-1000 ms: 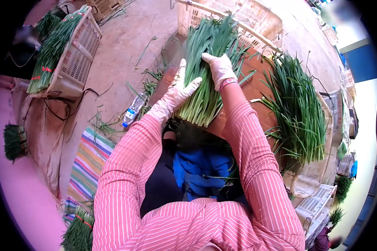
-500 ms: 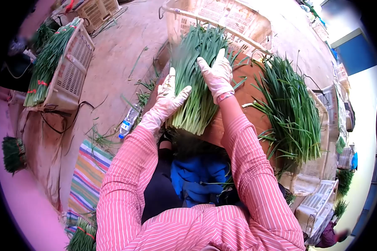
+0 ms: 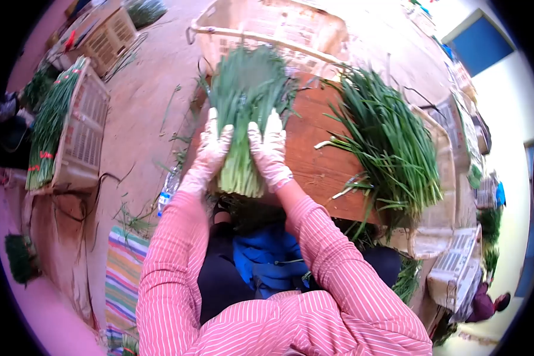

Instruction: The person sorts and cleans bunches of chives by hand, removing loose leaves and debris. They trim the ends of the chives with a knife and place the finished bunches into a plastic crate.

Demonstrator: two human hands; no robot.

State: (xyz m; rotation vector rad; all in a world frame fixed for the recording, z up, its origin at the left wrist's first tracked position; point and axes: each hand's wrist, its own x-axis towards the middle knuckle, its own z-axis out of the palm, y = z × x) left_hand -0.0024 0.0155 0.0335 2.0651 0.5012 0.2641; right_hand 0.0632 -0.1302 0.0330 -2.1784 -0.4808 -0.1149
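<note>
A thick bunch of Chinese chives lies on a reddish-brown wooden board, pale stem ends towards me and green leaves pointing away. My left hand, in a whitish glove, presses against the bunch's left side. Against its right side is my right hand, gloved the same way. Together they squeeze the lower stems between them, with fingers pointing up along the leaves. To the right, a loose pile of chives rests at the board's edge, a few stray stalks sticking out over the wood.
Beyond the board stands a cream plastic crate. Another crate at the left holds chives tied with red bands. A water bottle and a striped mat lie on the floor at left. A person is at far right.
My hands have drawn closer together and the bunch between them is narrower and more upright. My right hand has moved down from the leaves to the stems. The view has shifted right.
</note>
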